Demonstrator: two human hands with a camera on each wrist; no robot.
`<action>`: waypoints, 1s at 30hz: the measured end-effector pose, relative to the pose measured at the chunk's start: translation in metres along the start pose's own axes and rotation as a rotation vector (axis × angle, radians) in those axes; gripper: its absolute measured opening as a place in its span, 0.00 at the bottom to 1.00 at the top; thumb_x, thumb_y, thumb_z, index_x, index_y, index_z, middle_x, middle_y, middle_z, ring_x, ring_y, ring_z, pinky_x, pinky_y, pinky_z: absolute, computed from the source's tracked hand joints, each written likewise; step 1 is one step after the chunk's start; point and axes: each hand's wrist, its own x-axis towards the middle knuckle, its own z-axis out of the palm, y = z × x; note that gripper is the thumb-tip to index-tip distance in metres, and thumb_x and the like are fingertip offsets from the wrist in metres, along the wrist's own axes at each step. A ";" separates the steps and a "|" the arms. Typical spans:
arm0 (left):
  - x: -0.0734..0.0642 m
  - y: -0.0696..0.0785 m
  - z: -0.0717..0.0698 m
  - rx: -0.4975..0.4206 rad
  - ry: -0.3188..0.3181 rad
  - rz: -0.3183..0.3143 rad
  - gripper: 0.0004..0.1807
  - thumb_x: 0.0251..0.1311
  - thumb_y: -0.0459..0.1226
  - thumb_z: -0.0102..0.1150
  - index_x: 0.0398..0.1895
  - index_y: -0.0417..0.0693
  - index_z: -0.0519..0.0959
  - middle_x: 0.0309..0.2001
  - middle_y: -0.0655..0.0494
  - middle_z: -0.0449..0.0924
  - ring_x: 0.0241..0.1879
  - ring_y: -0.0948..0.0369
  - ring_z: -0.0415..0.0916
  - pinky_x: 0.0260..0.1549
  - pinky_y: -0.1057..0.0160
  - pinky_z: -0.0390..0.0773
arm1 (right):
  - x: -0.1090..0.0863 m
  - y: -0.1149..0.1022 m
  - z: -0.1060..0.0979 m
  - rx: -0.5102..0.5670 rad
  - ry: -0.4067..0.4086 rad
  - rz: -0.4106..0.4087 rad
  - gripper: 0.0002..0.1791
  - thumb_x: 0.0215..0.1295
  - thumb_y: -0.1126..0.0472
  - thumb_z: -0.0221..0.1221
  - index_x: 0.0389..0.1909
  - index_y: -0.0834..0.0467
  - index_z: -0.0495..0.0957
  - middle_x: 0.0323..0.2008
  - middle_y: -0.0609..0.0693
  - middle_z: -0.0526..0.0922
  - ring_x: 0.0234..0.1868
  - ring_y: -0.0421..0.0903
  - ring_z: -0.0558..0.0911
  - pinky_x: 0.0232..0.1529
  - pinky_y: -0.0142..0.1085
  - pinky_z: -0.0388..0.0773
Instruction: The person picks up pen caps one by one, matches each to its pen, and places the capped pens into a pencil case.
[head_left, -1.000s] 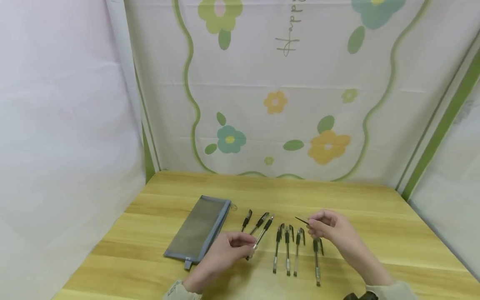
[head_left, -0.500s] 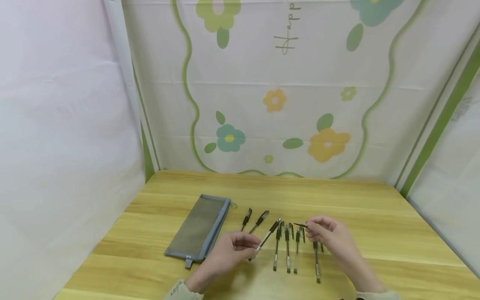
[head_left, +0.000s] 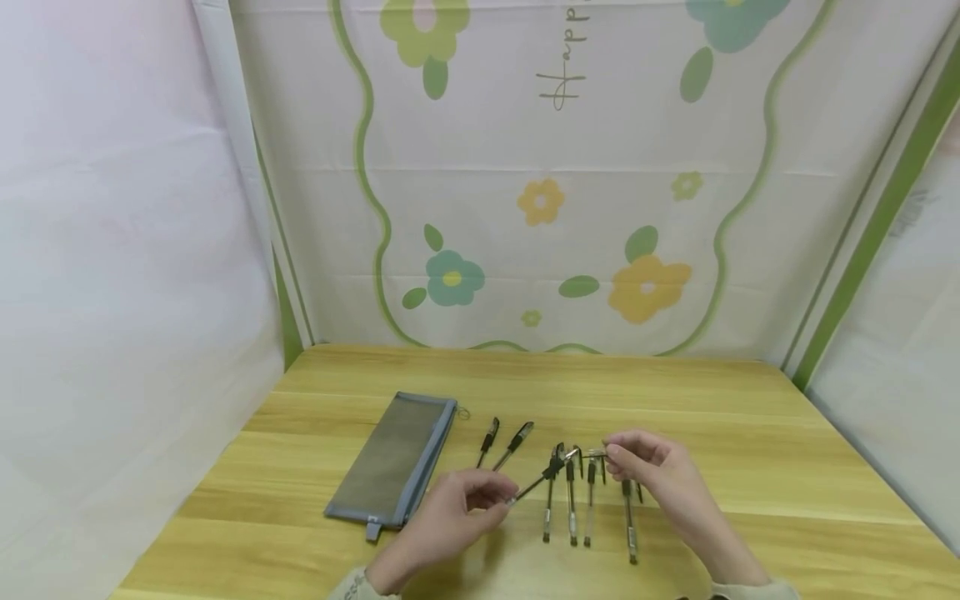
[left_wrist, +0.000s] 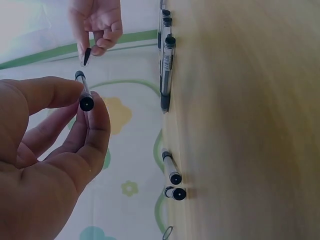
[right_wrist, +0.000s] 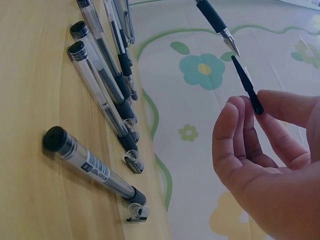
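Where my left grip (head_left: 463, 512) is: low on the desk side, towards 7 o'clock, thumb and fingers pinching the uncapped pen (right_wrist: 212, 17) by its barrel.
Uncapped pen: raised above the desk (head_left: 247, 483), slanting so that its metal tip points towards 2 o'clock, its black front section crossing over a lying pen in the head view.
Right grip (head_left: 660, 467): at 4 o'clock, thumb and fingertips pinching a cap with a black clip.
Cap (right_wrist: 246, 82): reaching from my fingers towards 9 o'clock, its free end just beside the pen tip; I cannot tell whether they touch.
Three pens (right_wrist: 102, 67): lying side by side at 8 o'clock from my right grip, black front sections away from me, caps by their far ends.
Lone pen (right_wrist: 95, 167): at 7 o'clock from that grip, a barcode label on its barrel, a cap by its far end.
Two clipped pens (head_left: 487, 437): lying at 1 o'clock from my left grip.
Mesh pouch (head_left: 390, 458): blue-edged, flat on the desk at 10 o'clock from my left grip.
Flowered cloth (head_left: 480, 142): upright at 12 o'clock, behind the desk.
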 end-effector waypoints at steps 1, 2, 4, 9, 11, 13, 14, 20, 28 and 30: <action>-0.001 0.003 -0.001 0.000 -0.008 -0.003 0.11 0.52 0.27 0.57 0.40 0.39 0.78 0.37 0.55 0.78 0.35 0.58 0.75 0.36 0.64 0.76 | 0.000 -0.001 0.000 -0.005 0.000 -0.011 0.19 0.58 0.56 0.58 0.46 0.63 0.73 0.42 0.65 0.75 0.40 0.59 0.76 0.42 0.45 0.74; -0.001 0.004 -0.001 -0.002 -0.017 -0.009 0.10 0.53 0.27 0.57 0.40 0.39 0.78 0.36 0.57 0.78 0.35 0.58 0.75 0.36 0.64 0.76 | 0.000 -0.001 0.001 -0.010 0.000 -0.019 0.19 0.58 0.56 0.59 0.47 0.63 0.73 0.42 0.64 0.75 0.40 0.58 0.76 0.42 0.45 0.74; -0.001 0.006 -0.002 -0.009 -0.035 -0.008 0.10 0.53 0.27 0.57 0.40 0.39 0.78 0.35 0.58 0.78 0.35 0.57 0.75 0.35 0.64 0.77 | -0.001 -0.002 0.002 -0.023 0.000 -0.028 0.20 0.56 0.56 0.60 0.46 0.63 0.73 0.41 0.64 0.76 0.39 0.58 0.77 0.42 0.45 0.74; -0.002 0.003 -0.003 -0.030 -0.068 0.012 0.10 0.54 0.28 0.56 0.40 0.39 0.78 0.36 0.53 0.78 0.35 0.57 0.76 0.34 0.64 0.77 | -0.001 -0.004 0.005 -0.046 0.008 -0.010 0.19 0.54 0.54 0.61 0.43 0.61 0.75 0.39 0.61 0.78 0.40 0.60 0.76 0.41 0.43 0.75; -0.002 0.002 -0.003 -0.037 -0.076 0.007 0.10 0.54 0.28 0.56 0.40 0.39 0.78 0.37 0.51 0.78 0.35 0.57 0.75 0.34 0.64 0.77 | -0.001 -0.003 0.005 -0.053 0.009 -0.010 0.18 0.55 0.53 0.61 0.43 0.60 0.76 0.39 0.59 0.78 0.40 0.61 0.76 0.41 0.43 0.75; -0.003 0.001 -0.003 -0.043 -0.083 0.003 0.10 0.55 0.29 0.56 0.41 0.39 0.77 0.37 0.51 0.78 0.35 0.57 0.75 0.35 0.65 0.77 | 0.000 -0.003 0.005 -0.058 0.007 -0.015 0.17 0.55 0.54 0.61 0.43 0.59 0.76 0.38 0.58 0.79 0.40 0.61 0.76 0.41 0.43 0.75; -0.003 0.001 -0.003 -0.042 -0.085 0.004 0.10 0.55 0.29 0.56 0.41 0.39 0.77 0.37 0.51 0.78 0.35 0.57 0.75 0.35 0.65 0.76 | 0.000 -0.003 0.005 -0.058 0.007 -0.017 0.17 0.55 0.54 0.61 0.43 0.59 0.77 0.38 0.58 0.79 0.40 0.61 0.76 0.41 0.43 0.75; -0.002 -0.001 -0.002 -0.098 -0.095 0.021 0.10 0.55 0.30 0.56 0.41 0.38 0.77 0.37 0.49 0.78 0.36 0.56 0.76 0.37 0.64 0.76 | -0.001 -0.003 0.010 -0.046 -0.027 -0.036 0.16 0.54 0.56 0.61 0.42 0.60 0.77 0.37 0.62 0.78 0.37 0.60 0.77 0.40 0.45 0.75; 0.000 -0.004 -0.003 -0.214 -0.033 0.002 0.10 0.55 0.31 0.57 0.42 0.43 0.77 0.41 0.45 0.78 0.40 0.50 0.75 0.41 0.62 0.75 | -0.001 0.001 0.013 0.018 -0.081 -0.038 0.16 0.57 0.59 0.59 0.43 0.64 0.74 0.37 0.61 0.78 0.38 0.62 0.76 0.41 0.45 0.75; 0.001 -0.006 -0.003 -0.240 0.001 -0.003 0.11 0.55 0.31 0.57 0.42 0.43 0.77 0.41 0.44 0.77 0.41 0.47 0.74 0.41 0.61 0.75 | -0.002 0.001 0.013 0.044 -0.086 -0.040 0.16 0.58 0.59 0.58 0.43 0.66 0.73 0.38 0.63 0.78 0.39 0.62 0.76 0.42 0.46 0.74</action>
